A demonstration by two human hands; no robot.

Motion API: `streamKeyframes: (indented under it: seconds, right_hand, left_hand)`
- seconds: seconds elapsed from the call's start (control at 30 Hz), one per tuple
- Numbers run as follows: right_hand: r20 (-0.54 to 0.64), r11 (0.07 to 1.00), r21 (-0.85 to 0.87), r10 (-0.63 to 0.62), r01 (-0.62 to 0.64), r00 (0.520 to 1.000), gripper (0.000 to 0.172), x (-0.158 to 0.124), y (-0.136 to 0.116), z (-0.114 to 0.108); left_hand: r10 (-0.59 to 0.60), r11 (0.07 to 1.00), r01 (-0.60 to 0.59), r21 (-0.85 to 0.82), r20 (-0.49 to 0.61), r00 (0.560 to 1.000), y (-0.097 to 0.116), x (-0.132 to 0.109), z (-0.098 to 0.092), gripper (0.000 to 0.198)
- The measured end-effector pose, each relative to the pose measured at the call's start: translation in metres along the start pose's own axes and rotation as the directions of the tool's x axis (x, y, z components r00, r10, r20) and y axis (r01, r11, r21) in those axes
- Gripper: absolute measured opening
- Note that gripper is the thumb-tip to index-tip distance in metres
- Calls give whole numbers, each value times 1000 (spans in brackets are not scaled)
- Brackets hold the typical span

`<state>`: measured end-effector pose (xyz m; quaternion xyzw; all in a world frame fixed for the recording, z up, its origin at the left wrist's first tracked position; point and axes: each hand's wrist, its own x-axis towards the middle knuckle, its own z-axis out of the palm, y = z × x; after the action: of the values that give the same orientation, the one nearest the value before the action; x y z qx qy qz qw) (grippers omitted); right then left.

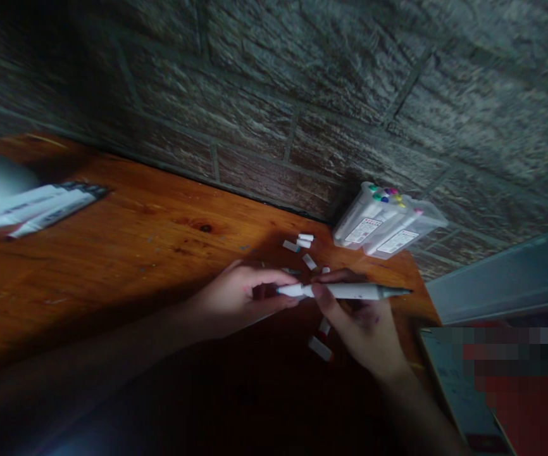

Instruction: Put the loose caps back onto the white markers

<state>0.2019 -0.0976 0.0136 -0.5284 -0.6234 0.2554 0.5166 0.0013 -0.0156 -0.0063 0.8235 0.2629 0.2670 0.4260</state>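
Note:
A white marker (357, 291) lies level between my hands, its grey end and dark pointed tip bare on the right. Thumb and fingers of my right hand (371, 332) are closed around its barrel. At the other end, my left hand (238, 294) pinches a white marker cap (292, 290) with a bluish end. The cap meets or nearly meets the barrel; whether they are joined I cannot tell. Several loose caps (305, 243) lie on the table just beyond my hands. Another loose cap (320, 348) rests nearer to me, below my right wrist.
Two clear plastic marker cases (373, 221) stand against the brick wall (255, 114) at the back right, colourful marker ends showing in one. Several white markers (41, 206) lie together on the left of the wooden table (174, 215). A flat panel (464, 386) is at the right edge.

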Motion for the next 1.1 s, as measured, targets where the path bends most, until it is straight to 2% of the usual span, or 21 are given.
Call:
streamKeyframes:
  seconds: [0.17, 0.3, 0.43, 0.53, 0.6, 0.7, 0.83, 0.9, 1.0, 1.1]
  right_hand:
    - [-17, 984, 124, 133, -130, 991, 15, 1, -1, -1]
    - [14, 971, 143, 193, -193, 981, 41, 3, -3, -5]
    - [15, 961, 185, 204, -204, 979, 39, 7, 1, -12]
    - [73, 944, 214, 242, -252, 968, 38, 8, 3, -16]
    - [96, 932, 186, 299, -312, 950, 42, 6, 4, -15]
    - [53, 893, 210, 397, -398, 916, 51, -3, 8, -7]
    - [27, 824, 278, 507, -493, 862, 45, -13, 17, 5]
    - [32, 810, 319, 510, -492, 860, 44, -13, 21, 11]
    - [83, 806, 401, 442, -436, 893, 47, -8, 24, 18]
    - [78, 851, 390, 351, -352, 933, 50, -6, 18, 25]
  left_hand:
    - [-2, 997, 2, -74, 11, 1000, 2, 1, -1, 28]
    - [24, 995, -26, -94, -20, 1000, 5, -1, -1, 28]
    - [38, 997, -41, -68, -54, 998, 9, -4, 1, 29]
    - [37, 995, -45, -94, -90, 995, 13, -4, 0, 24]
    - [49, 991, -63, -118, -118, 992, 15, -4, -1, 21]
    - [67, 988, -86, -127, -149, 987, 15, -4, -1, 21]
    - [50, 982, -63, -180, -78, 996, 18, -7, 1, 23]
    - [24, 968, -39, -246, -61, 998, 21, -8, 3, 29]
    - [-69, 924, 21, -381, -113, 991, 24, -4, 7, 51]
    - [-236, 796, 58, -603, -221, 946, 25, 6, 12, 67]
